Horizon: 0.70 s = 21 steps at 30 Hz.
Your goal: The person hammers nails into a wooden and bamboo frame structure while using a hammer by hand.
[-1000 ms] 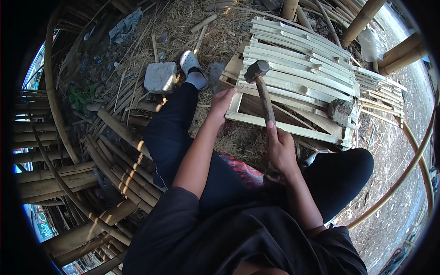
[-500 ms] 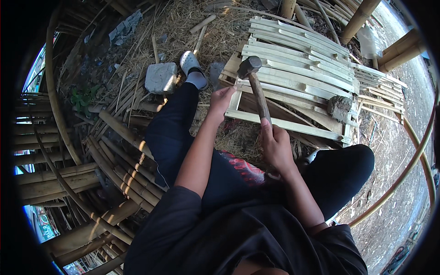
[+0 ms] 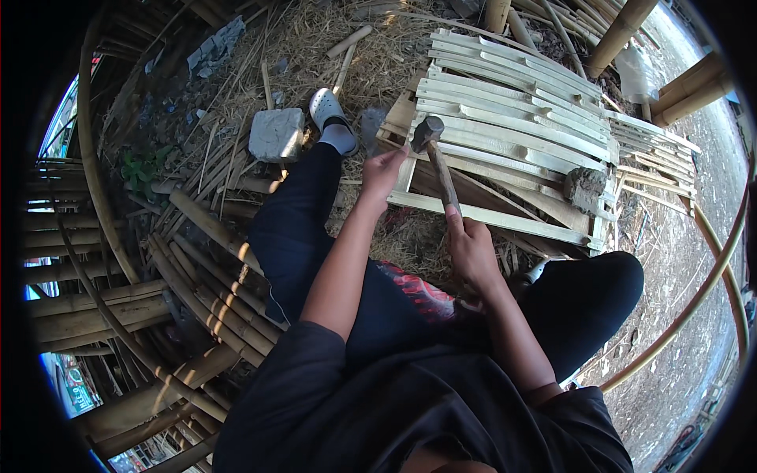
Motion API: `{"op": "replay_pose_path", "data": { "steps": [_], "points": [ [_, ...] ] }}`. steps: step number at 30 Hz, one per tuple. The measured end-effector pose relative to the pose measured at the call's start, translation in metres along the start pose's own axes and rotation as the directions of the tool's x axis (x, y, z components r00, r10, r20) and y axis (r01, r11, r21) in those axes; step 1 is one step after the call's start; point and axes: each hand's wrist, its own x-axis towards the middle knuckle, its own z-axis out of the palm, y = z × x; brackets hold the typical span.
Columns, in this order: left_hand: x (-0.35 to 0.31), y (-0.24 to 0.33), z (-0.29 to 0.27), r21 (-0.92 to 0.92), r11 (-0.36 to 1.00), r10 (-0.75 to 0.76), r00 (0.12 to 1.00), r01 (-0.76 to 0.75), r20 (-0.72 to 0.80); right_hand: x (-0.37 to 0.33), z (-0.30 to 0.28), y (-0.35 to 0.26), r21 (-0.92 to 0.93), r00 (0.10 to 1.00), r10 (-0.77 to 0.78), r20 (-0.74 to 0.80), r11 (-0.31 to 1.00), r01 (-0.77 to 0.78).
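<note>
My right hand (image 3: 475, 251) is wrapped round the wooden handle of a hammer (image 3: 442, 177), thumb along the shaft. The metal head hangs over the near left corner of a pale bamboo slat panel (image 3: 516, 146), close to the fingertips of my left hand (image 3: 382, 175). Those fingers are pinched together at the panel's corner; what they hold, if anything, is too small to make out. Along the panel's near side runs a pale bamboo strip (image 3: 497, 217). A rough, dark lump (image 3: 584, 186) rests on the slats at the right.
A concrete block (image 3: 277, 135) lies left of my shoe (image 3: 325, 108). Bamboo poles (image 3: 213, 303) are stacked at the left, and thin strips (image 3: 654, 162) lie beyond the panel's right end. Upright bamboo posts (image 3: 619, 39) stand at the far right. Straw covers the ground.
The hammer head has come down and slightly left, nearer to my left fingertips. My right hand has shifted a little with it; my left hand stays at the panel's corner.
</note>
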Motion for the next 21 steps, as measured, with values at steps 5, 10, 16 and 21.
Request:
{"op": "replay_pose_path", "data": {
  "steps": [5, 10, 16, 21],
  "points": [
    [0.003, -0.005, 0.0, -0.121, 0.989, -0.082, 0.995, 0.088, 0.051, 0.002, 0.001, 0.005, -0.023, 0.999, 0.004, 0.035, 1.0, -0.003],
    [0.002, -0.005, 0.002, -0.188, 0.972, -0.129, 0.989, 0.142, 0.079, 0.007, -0.002, 0.007, 0.016, 0.998, 0.026, 0.052, 0.999, -0.027],
    [-0.003, -0.004, -0.001, -0.231, 0.959, -0.148, 0.986, 0.163, 0.078, -0.018, -0.012, -0.016, 0.237, 1.0, -0.025, 0.008, 0.971, 0.022],
    [0.001, -0.007, 0.005, -0.243, 0.95, -0.178, 0.98, 0.195, 0.091, 0.003, 0.019, 0.012, 0.055, 0.996, -0.068, -0.056, 0.996, 0.072]
  ]
}}
